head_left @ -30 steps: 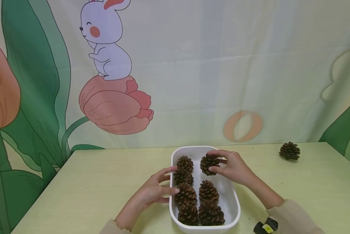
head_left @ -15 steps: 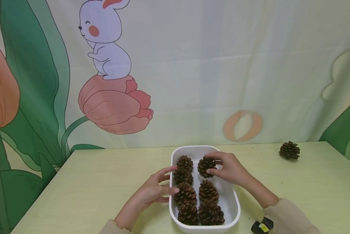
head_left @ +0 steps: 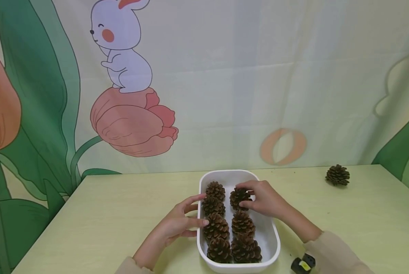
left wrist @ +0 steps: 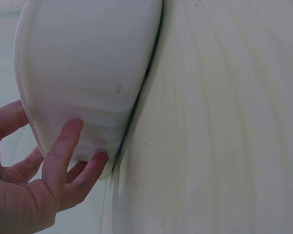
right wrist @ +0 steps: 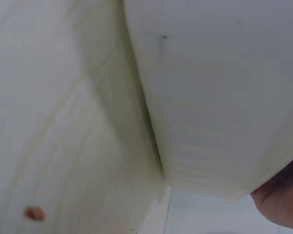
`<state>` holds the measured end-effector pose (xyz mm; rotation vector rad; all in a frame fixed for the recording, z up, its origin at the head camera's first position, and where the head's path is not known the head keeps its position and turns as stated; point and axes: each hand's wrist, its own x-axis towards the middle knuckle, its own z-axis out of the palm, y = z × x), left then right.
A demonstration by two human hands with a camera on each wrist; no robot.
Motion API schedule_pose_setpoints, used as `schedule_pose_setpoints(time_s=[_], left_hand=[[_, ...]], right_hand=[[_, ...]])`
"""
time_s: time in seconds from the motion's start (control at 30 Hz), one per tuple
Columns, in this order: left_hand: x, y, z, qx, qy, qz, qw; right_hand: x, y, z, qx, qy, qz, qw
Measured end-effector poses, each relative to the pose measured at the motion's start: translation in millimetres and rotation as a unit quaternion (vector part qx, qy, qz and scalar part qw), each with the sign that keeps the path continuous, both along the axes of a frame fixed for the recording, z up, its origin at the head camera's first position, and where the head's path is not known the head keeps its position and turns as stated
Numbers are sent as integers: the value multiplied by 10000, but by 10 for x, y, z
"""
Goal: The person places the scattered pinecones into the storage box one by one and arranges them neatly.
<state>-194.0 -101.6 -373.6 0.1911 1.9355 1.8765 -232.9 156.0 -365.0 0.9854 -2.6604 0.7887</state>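
Note:
A white rectangular tray stands on the table with brown pine cones in it. Several form a column along its left side, such as the pine cone; two more, including the pine cone, stand in the right column. My left hand holds the tray's left rim, some fingertips over the edge and other fingers against the outer wall. Inside the tray's far right part, my right hand pinches a pine cone between thumb and fingers, just behind the right column. The right wrist view shows mostly the tray's outer wall.
One loose pine cone lies at the table's far right. A printed curtain hangs behind the pale wooden table. A small black device sits at the right sleeve.
My right hand has moved slightly left and toward me, lowering its pine cone closer to the right column. My left hand keeps its place on the tray.

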Motion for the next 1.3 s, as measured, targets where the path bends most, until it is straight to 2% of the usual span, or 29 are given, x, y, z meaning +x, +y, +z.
schedule_pose_setpoints(time_s=[0.27, 0.6, 0.93, 1.3], left_hand=[[5, -2, 4, -3, -1, 5, 10000], [7, 1, 8, -46, 58, 7, 10000], [7, -3, 13, -41, 39, -17, 10000], [10, -7, 12, -1, 44, -26, 10000]], right_hand=[[-21, -24, 14, 262, 183, 133, 9994], [-45, -40, 3, 425, 180, 170, 9988], [-50, -18, 50, 179, -466, 372, 9981], [-57, -1, 59, 7, -827, 470, 9955]])
